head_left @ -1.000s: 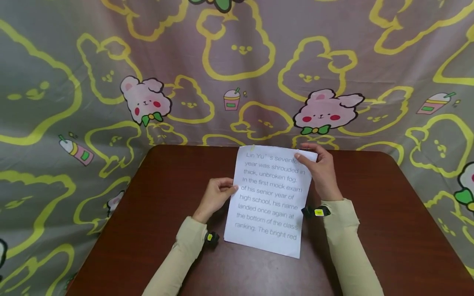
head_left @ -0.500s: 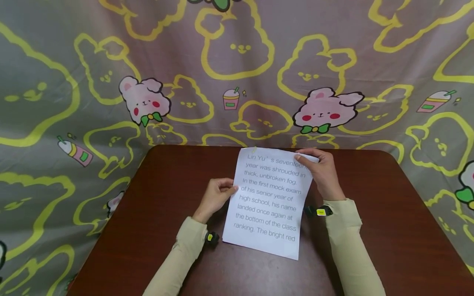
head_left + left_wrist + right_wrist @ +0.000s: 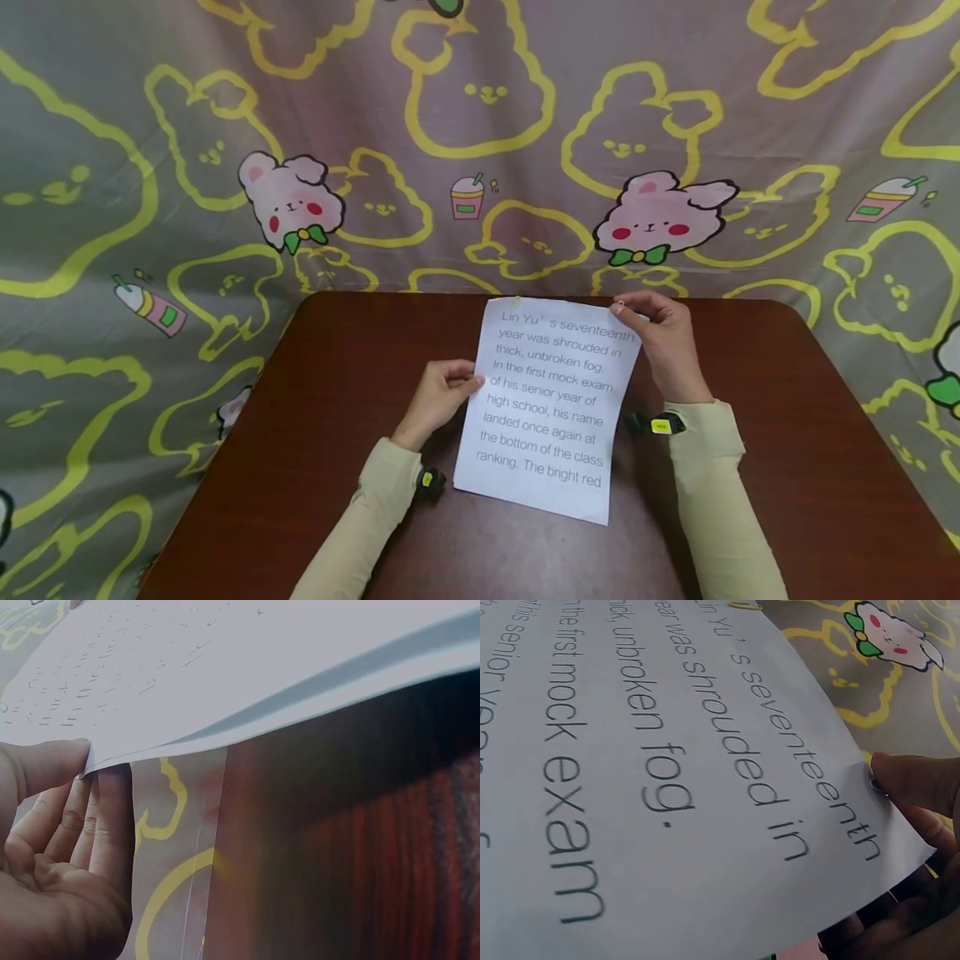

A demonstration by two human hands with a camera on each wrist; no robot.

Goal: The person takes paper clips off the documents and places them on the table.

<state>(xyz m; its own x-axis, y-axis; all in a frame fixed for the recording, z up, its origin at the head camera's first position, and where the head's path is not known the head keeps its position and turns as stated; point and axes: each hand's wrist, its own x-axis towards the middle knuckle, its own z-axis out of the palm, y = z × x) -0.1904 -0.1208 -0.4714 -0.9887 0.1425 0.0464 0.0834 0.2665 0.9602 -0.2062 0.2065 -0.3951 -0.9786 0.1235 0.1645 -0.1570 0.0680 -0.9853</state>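
Observation:
A thin stack of printed paper sheets is held up tilted over the table. My left hand pinches its left edge; in the left wrist view, the thumb lies on top and the fingers underneath, with a gap between layers. A yellow paper clip sits on the top edge near the left corner. My right hand pinches the top edge near the right corner, fingers behind the paper. At that thumb's tip, a small rounded wire-like thing shows on the edge; I cannot tell if it is another clip.
A dark reddish-brown table lies beneath the hands. A patterned cloth hangs behind it and along both sides. Dark wrist devices are strapped on at the sleeve cuffs.
My right hand has moved right and slightly up along the paper's top edge, uncovering the end of the first printed line. A small loop now shows at its thumb. The left hand keeps its pinch.

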